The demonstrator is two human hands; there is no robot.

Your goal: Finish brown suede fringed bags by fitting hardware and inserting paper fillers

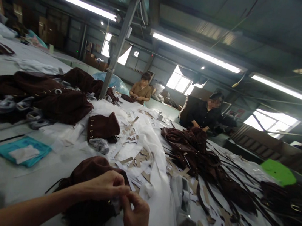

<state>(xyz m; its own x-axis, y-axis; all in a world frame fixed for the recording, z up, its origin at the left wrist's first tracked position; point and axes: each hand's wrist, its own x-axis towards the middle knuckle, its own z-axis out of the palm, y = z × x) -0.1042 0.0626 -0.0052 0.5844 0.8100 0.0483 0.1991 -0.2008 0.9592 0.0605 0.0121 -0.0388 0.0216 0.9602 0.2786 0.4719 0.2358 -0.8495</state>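
Observation:
A dark brown bag [88, 170] with fringe and small metal eyelets lies on the table in front of me. Over its right edge, my left hand [110, 186] is closed in a pinch. My right hand [137, 210] pinches at the same spot, its fingertips meeting those of the left. What sits between the fingers is hidden; a bit of whitish wrapping [118, 204] shows just below them. Beyond this bag rests another brown bag [103, 126] with eyelets, a clump of clear wrapping [99, 145] at its lower edge.
Piles of brown bags [63, 105] lie left, with more bags [191, 148] and long straps at right. Paper strips [140, 161] litter the white cloth [153, 189]. A turquoise packet [38, 148] lies left. A metal post [118, 46] rises mid-table. Two people work at the far side.

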